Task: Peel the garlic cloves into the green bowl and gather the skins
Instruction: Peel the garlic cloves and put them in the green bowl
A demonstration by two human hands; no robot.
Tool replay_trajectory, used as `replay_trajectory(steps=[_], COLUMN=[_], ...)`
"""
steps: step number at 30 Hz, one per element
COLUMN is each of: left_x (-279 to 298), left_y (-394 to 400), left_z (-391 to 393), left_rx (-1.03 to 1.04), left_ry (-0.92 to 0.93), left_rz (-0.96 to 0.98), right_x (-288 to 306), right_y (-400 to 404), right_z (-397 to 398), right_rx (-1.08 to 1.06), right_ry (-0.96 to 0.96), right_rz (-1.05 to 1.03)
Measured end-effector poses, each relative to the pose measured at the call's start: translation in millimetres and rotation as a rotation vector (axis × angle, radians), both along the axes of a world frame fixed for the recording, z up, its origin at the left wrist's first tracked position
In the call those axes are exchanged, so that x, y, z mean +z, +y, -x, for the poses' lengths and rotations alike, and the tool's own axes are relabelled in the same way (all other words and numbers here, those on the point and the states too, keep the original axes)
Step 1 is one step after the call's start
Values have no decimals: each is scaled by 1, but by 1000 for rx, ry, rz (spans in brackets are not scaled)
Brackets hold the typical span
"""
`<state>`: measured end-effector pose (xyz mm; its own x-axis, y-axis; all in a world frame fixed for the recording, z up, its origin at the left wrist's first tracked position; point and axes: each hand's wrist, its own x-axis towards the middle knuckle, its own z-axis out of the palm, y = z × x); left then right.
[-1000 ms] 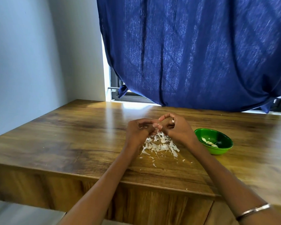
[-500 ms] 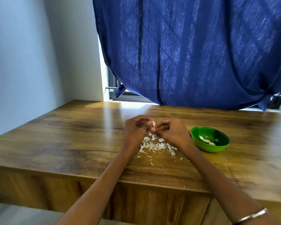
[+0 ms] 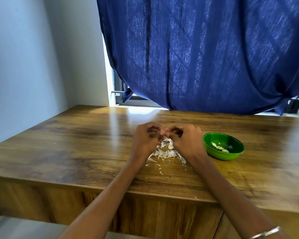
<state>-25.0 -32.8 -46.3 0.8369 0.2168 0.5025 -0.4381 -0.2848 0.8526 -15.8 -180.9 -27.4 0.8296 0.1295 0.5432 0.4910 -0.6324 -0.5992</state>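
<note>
Before you, the blue curtain [image 3: 197, 54] hangs over the wooden desk [image 3: 76, 144]. Your left hand [image 3: 146, 138] and right hand [image 3: 185, 139] meet above the skins [image 3: 166, 152], fingers curled, pinching a garlic clove [image 3: 163, 131] together. The green bowl [image 3: 223, 146] sits right, holding peeled cloves [image 3: 219, 147].

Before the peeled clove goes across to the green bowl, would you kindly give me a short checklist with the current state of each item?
1. Clove pinched by both hands: left hand and right hand meet on a small white piece: ok.
2. Clove fully peeled: too small to see: cannot tell.
3. Green bowl upright, beside the right hand: ok.
4. Room in bowl: only a few peeled cloves inside: ok.
5. Skins gathered: most piled under the hands, some flakes scattered toward the table front edge: not ok.
</note>
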Motion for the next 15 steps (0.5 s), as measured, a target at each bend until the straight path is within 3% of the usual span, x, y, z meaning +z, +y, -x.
replay_trajectory(steps=[4, 7, 10, 15], left_x=[2, 0, 1, 4], left_y=[0, -1, -7, 1], left_z=[2, 0, 8, 7], left_rx=[-21, -13, -54, -10], left_ry=[30, 61, 73, -92], left_rz=[66, -3, -89, 61], right_x=[-4, -7, -6, -8], right_y=[5, 5, -4, -9], right_z=[3, -2, -10, -6], right_rx=[-59, -106, -114, -36], right_ry=[-123, -186, -179, -50], right_rz=[84, 130, 76, 54])
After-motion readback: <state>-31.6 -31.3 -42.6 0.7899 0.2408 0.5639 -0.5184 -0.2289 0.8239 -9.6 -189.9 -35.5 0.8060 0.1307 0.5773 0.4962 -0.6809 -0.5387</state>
